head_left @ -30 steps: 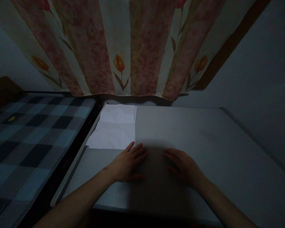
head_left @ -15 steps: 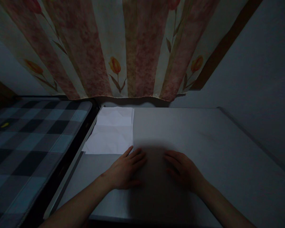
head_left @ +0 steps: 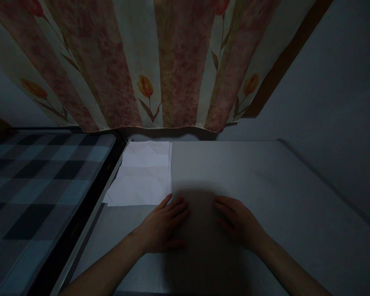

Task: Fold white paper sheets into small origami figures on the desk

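Note:
Both my hands lie flat, palms down, on a pale grey table (head_left: 280, 193) near its front edge. My left hand (head_left: 162, 226) has its fingers stretched out and holds nothing; its fingertips touch the near right corner of a stack of white creased paper sheets (head_left: 143, 172). My right hand (head_left: 237, 222) rests a short way to the right, fingers extended, also holding nothing. A dark shadow falls on the table between the two hands.
A floral curtain (head_left: 148, 61) with tulips hangs over the table's far edge. A bed with a checked grey and black cover (head_left: 33, 181) runs along the table's left side. A plain wall (head_left: 342, 102) stands to the right.
The camera view has shifted slightly, so the paper and bed sit lower and more to the left. Both hands stay flat in the same place on the table.

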### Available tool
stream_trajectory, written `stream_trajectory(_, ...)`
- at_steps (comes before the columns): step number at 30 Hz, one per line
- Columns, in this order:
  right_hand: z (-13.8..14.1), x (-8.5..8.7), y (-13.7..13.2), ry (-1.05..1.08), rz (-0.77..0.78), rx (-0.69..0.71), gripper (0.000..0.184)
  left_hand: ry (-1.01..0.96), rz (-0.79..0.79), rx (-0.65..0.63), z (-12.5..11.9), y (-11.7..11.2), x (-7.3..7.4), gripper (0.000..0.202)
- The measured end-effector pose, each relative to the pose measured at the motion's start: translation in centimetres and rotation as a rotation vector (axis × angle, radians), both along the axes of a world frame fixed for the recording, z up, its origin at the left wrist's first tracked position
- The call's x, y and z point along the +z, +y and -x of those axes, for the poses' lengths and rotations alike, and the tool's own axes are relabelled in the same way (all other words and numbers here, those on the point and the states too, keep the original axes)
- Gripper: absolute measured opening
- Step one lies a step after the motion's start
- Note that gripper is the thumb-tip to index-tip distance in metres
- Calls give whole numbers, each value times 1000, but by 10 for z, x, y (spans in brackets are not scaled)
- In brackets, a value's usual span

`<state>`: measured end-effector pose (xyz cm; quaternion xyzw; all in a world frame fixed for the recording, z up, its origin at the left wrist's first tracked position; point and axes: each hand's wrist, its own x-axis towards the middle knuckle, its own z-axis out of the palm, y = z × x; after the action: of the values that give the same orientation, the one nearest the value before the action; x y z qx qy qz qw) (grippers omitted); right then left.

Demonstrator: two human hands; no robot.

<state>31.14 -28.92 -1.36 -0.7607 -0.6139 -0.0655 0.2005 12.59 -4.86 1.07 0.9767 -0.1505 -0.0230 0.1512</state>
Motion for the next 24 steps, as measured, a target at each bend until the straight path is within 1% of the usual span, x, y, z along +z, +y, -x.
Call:
stream_trajectory(3, 0, 0, 0, 2, 0, -24, 35, -25, -6, -10, 0, 0, 0, 80)
stream_trajectory(5, -1, 0, 0, -2, -9, -38, 34, -64, -5, -9, 1, -1, 0, 74)
stream_trajectory(7, -1, 0, 0, -8, -22, -47, 34, -141, 8, -2, 1, -2, -1, 60)
stream_trajectory(9, -1, 0, 0, -5, -39, -60, 32, -243, 46, 22, 2, -2, -3, 41)
stream_trajectory(12, -1, 1, 0, 12, -74, -69, 25, -392, 124, 91, 3, 0, -6, 18)
stream_trajectory(14, -2, 2, 0, 36, -94, -68, 19, -489, 146, 159, 2, 5, -6, 13)
stream_trajectory(16, -2, 2, 0, 70, -116, -68, 14, -559, 134, 257, 2, 13, -3, 11)
stream_trajectory(18, -3, 4, 1, 113, -127, -71, 11, -557, 91, 382, 4, 23, 4, 13)
stream_trajectory(19, -4, 5, 1, 136, -125, -73, 11, -518, 53, 446, 5, 29, 8, 20)
stream_trajectory(20, -4, 7, 1, 159, -112, -72, 12, -473, 3, 500, 7, 35, 11, 30)
stream_trajectory(22, -5, 12, 1, 192, -58, -50, 14, -354, -120, 574, 13, 47, 15, 56)
stream_trajectory(24, -6, 18, 0, 217, 15, -11, 18, -239, -226, 604, 20, 57, 14, 68)
